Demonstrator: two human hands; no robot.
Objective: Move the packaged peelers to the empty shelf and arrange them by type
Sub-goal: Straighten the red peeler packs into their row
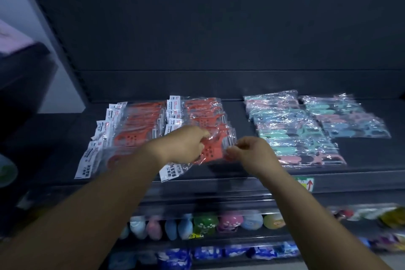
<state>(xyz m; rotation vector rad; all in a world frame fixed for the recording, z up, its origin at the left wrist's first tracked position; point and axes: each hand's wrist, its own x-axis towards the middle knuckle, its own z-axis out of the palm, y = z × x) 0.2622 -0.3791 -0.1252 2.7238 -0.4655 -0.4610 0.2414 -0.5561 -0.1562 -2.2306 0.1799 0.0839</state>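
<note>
On the dark shelf (pixel 361 160) lie two overlapping rows of red packaged peelers, a left row (pixel 122 129) and a middle row (pixel 197 114). To the right lie two rows of pastel peelers in clear bags, one wide (pixel 291 129) and one short (pixel 348 116). My left hand (pixel 184 144) pinches the plastic of the front red peeler pack (pixel 210 151) in the middle row. My right hand (pixel 252 151) pinches the same pack's right edge.
Below the shelf's front edge, a lower shelf holds round colourful items (pixel 208 223), and blue packets (pixel 175 256) lie lower down. A price label (pixel 305 183) sticks on the shelf front. A dark upright post (pixel 61 55) bounds the shelf on the left.
</note>
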